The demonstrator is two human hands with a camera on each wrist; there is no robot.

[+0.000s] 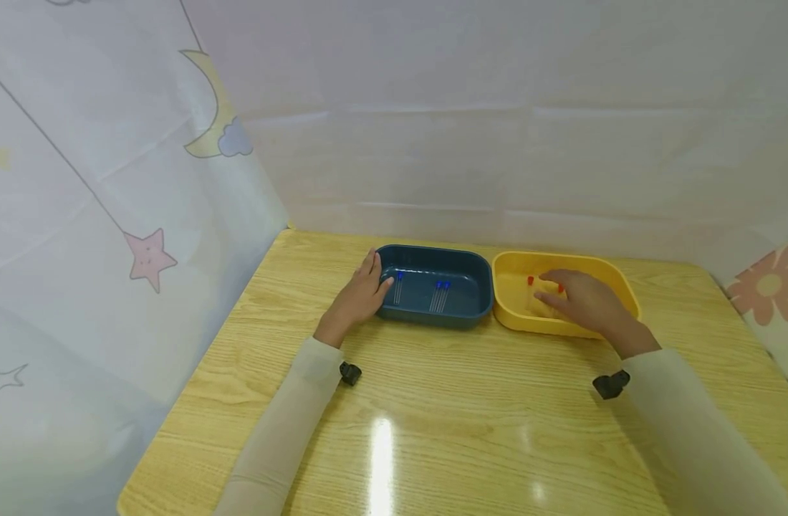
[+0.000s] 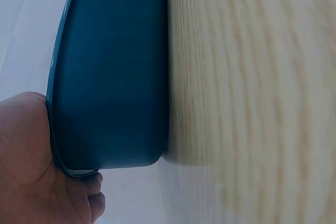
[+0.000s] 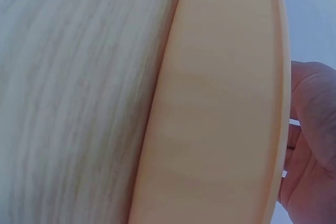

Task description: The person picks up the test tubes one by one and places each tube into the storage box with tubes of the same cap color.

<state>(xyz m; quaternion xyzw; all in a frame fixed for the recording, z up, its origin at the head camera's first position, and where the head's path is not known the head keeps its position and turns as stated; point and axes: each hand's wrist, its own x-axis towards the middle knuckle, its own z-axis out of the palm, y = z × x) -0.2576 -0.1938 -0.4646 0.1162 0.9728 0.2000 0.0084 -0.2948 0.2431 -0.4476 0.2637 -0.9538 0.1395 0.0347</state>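
Note:
My left hand (image 1: pixel 360 295) holds the left end of a dark blue tray (image 1: pixel 426 319), its thumb over the rim and its fingers along the outside. Inside that tray lie several thin, clear, stick-like pieces with blue tops (image 1: pixel 442 285); one stands apart towards the left. Over the yellow tray (image 1: pixel 542 324) hovers my right hand (image 1: pixel 587 301), thumb and fingers spread apart. Pieces with red tops (image 1: pixel 531 280) lie beneath it, one partly covered by the hand. In the right wrist view the yellow tray's wall (image 3: pixel 220 103) hides the fingertips.
Both trays sit side by side near the back of a light wood table (image 1: pixel 458 401). A pale cloth backdrop (image 1: pixel 433 165) rises behind the table and on the left. Black wrist cameras (image 1: pixel 350 373) are worn on both sleeves.

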